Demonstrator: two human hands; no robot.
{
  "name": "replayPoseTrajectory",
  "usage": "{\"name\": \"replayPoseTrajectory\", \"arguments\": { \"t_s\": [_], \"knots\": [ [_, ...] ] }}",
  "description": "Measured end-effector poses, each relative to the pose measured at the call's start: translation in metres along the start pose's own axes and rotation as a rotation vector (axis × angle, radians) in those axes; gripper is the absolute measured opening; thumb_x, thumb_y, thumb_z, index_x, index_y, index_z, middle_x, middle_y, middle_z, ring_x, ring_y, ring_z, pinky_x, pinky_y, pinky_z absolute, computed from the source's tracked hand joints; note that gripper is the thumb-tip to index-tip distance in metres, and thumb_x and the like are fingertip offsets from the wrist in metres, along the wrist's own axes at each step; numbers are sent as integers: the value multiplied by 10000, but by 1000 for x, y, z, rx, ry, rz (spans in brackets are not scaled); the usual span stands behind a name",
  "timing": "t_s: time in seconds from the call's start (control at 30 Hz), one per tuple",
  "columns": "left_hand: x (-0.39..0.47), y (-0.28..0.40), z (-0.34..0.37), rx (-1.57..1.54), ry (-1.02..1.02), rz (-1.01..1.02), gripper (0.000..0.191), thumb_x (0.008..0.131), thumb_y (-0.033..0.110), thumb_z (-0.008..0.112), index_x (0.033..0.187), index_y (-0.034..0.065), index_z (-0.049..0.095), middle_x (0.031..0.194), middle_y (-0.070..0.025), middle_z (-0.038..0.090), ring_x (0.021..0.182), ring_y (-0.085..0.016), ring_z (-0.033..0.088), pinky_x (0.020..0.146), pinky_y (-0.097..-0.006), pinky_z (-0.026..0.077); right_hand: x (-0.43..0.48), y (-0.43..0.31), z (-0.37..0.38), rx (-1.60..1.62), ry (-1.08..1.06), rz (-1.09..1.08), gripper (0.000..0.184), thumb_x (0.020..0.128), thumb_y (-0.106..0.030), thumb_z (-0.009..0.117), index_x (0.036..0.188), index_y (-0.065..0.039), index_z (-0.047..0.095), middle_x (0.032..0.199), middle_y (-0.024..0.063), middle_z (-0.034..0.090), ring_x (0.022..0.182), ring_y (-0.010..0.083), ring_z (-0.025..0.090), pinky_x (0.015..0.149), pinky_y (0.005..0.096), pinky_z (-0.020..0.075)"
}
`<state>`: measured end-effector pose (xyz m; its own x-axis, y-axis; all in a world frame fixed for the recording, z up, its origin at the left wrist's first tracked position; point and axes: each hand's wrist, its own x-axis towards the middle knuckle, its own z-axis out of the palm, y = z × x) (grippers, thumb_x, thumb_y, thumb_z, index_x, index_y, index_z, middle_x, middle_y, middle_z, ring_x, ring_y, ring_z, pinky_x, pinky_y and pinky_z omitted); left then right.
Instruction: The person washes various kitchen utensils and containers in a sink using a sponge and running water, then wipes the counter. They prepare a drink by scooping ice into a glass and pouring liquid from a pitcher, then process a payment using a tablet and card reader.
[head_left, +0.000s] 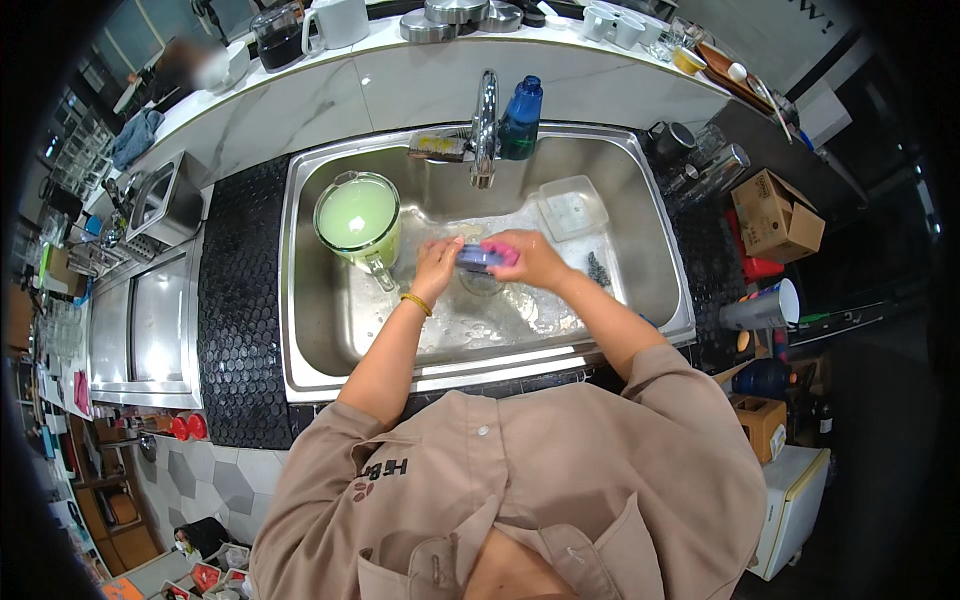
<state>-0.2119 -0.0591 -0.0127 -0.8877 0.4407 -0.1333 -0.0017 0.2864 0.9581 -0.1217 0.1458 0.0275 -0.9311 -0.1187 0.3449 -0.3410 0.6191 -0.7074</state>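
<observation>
Over the middle of the stainless steel sink (480, 365), my left hand (435, 268) grips one end of a small bluish-purple object (472, 259), blurred and partly covered by fingers. My right hand (536, 259) holds a pink sponge or cloth (504, 253) against the other end; its exact kind is unclear. Left of my hands stands a large glass pitcher (356, 214) of cloudy green liquid, its handle towards me. A clear plastic container (574, 208) lies in the sink's right part, with a dark scouring pad (598, 268) nearer me. Water and suds wet the bottom.
A chrome faucet (486, 127) rises at the sink's back, beside a blue bottle (520, 120) and a scrub brush (437, 145). Dark cups and glasses (709, 161) stand to the right, near a cardboard box (776, 216). White mugs (611, 28) line the ledge above.
</observation>
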Motion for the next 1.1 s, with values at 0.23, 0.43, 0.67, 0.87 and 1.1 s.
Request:
{"name": "replayPoseTrajectory", "arguments": {
  "t_s": [0.23, 0.43, 0.67, 0.87, 1.1],
  "knots": [
    [-9, 7, 24, -417, -162, -120, 509, 942, 462, 598, 1172, 8, 626, 1072, -56, 654, 987, -147, 598, 870, -307, 477, 28, -12, -6, -251, 704, 354, 342, 788, -376, 768, 812, -38, 716, 729, 109, 654, 678, 286, 633, 679, 347, 523],
    [-15, 9, 20, -609, 8, -265, 543, 935, 508, 593, 1107, -5, 633, 1014, -70, 669, 922, -136, 610, 820, -289, 492, 28, -28, 55, -637, 52, -113, 322, 920, -329, 549, 823, -43, 661, 824, 151, 612, 862, 365, 586, 750, 477, 459],
    [-3, -2, 26, -975, -69, -129, 665, 958, 614, 426, 1285, 41, 508, 1184, -106, 611, 1086, -222, 604, 932, -382, 497, 17, -15, 68, -214, 382, -24, 245, 888, -161, 565, 1096, -64, 652, 1143, 135, 615, 1135, 340, 548, 998, 487, 404],
    [-6, 3, 22, -1185, -115, -406, 655, 993, 578, 350, 1346, 39, 461, 1322, -142, 543, 1235, -261, 522, 1041, -426, 434, -17, -5, 66, -62, 99, -322, 311, 839, -129, 638, 1134, -32, 641, 1220, 141, 605, 1211, 317, 530, 1079, 443, 372],
    [-7, 16, 18, -1082, -41, -216, 664, 985, 573, 389, 1349, 23, 464, 1334, -134, 538, 1225, -256, 530, 1043, -429, 429, 8, 26, 39, -19, 470, 60, 220, 902, -171, 596, 1059, -23, 640, 1058, 163, 632, 980, 325, 589, 920, 417, 468]
  ]
}}
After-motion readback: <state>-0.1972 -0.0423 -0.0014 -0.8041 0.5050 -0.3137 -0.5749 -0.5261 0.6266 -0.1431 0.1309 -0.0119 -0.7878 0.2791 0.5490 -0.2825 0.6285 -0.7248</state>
